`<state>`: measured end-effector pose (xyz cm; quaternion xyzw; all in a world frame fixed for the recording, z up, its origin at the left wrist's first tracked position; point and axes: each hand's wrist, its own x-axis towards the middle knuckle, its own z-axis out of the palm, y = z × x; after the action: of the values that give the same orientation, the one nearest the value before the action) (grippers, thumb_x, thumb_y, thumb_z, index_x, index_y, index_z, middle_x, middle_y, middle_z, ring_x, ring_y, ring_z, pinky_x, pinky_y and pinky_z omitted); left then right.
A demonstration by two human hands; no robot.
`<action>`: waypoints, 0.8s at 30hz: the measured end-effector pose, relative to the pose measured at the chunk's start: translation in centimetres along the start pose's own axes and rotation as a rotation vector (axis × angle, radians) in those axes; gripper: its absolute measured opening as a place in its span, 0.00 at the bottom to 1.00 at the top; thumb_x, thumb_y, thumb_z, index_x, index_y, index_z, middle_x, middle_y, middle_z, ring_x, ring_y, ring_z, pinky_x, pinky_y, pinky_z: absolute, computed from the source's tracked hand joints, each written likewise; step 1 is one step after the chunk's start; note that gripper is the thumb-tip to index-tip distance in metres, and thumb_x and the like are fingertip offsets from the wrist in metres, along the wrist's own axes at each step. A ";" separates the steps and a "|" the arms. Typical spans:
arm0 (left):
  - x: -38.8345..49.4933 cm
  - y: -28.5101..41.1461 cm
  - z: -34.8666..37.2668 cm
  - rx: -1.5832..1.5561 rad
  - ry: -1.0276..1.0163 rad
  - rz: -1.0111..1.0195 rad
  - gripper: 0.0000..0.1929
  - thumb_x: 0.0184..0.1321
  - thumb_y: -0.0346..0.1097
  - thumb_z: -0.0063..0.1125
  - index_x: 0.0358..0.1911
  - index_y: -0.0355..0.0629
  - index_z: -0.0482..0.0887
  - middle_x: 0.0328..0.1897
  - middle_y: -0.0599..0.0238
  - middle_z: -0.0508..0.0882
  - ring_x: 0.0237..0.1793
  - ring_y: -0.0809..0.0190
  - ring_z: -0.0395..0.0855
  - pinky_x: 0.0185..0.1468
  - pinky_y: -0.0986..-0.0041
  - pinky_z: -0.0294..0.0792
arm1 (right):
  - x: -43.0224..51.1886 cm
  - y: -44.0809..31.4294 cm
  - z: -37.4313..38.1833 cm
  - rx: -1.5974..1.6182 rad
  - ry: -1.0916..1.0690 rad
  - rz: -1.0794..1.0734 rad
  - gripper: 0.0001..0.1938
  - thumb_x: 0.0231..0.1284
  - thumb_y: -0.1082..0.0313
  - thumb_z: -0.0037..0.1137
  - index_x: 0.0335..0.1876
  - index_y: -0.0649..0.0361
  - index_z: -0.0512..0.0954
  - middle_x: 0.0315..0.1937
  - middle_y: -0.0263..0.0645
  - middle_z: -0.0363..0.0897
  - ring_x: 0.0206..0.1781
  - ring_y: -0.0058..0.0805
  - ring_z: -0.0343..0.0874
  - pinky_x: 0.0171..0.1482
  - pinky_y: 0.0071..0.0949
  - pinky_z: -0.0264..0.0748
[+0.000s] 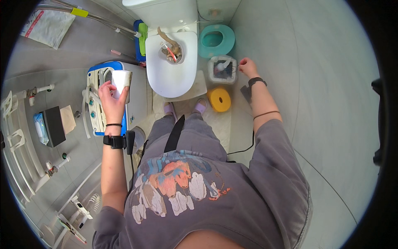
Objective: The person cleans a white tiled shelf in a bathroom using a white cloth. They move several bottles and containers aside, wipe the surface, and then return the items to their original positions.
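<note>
My left hand (111, 96) grips a white cup-shaped object (121, 81) with a brownish, dirty-looking side, held above the twin-tub washing machine (107, 67). Away to the right, my right hand (248, 67) hovers beside a waste bin (222, 77) with a clear liner. Its fingers are curled in, and nothing shows between them. On the closed white toilet lid (171, 82) stands a clear round container (161, 57). Small stones, a piece of driftwood (168, 39) and a red-and-white toothbrush (170, 51) are in it, the wood and brush sticking out over the rim.
A teal toilet training seat (228, 40) and a yellow stool (220, 100) flank the bin. Pipes and a white rack (26, 149) line the left wall, near a black tissue box (54, 127). Metal hoses (102, 20) cross the upper left. A cable (245, 151) trails at my right side.
</note>
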<state>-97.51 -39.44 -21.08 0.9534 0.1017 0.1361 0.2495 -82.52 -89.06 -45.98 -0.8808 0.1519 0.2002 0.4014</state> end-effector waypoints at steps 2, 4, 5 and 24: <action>0.0 0.0 0.0 -0.003 -0.009 -0.031 0.18 0.50 0.39 0.69 0.34 0.40 0.70 0.54 0.53 0.72 0.53 0.52 0.72 0.50 0.65 0.71 | 0.5 0.0 -0.2 -0.017 -0.015 0.011 0.07 0.48 0.66 0.58 0.33 0.56 0.81 0.27 0.38 0.83 0.30 0.30 0.81 0.37 0.30 0.76; 0.0 0.0 0.1 0.004 -0.010 -0.040 0.18 0.50 0.39 0.69 0.33 0.40 0.70 0.54 0.53 0.72 0.52 0.53 0.72 0.50 0.65 0.71 | 0.9 0.2 -0.2 -0.008 -0.026 0.013 0.08 0.49 0.64 0.57 0.34 0.56 0.82 0.28 0.39 0.83 0.30 0.30 0.82 0.37 0.30 0.76; 0.0 0.0 0.1 0.010 -0.010 -0.042 0.18 0.50 0.39 0.69 0.33 0.40 0.70 0.54 0.53 0.72 0.52 0.53 0.72 0.51 0.64 0.71 | 1.2 0.4 -0.2 -0.009 -0.029 0.031 0.09 0.49 0.64 0.57 0.35 0.56 0.83 0.28 0.39 0.83 0.30 0.30 0.82 0.37 0.30 0.76; 2.9 -0.8 1.7 -1.731 -0.548 -0.696 0.21 0.67 0.43 0.44 0.60 0.41 0.68 0.61 0.59 0.74 0.59 0.58 0.73 0.64 0.64 0.64 | -6.1 2.4 2.7 -0.073 0.091 -0.040 0.17 0.49 0.52 0.61 0.36 0.58 0.83 0.34 0.45 0.83 0.40 0.39 0.81 0.45 0.35 0.75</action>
<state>-94.39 -38.78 -22.28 0.3554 0.1812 -0.1441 0.9056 -89.49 -87.83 -46.27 -0.9059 0.1447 0.1574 0.3656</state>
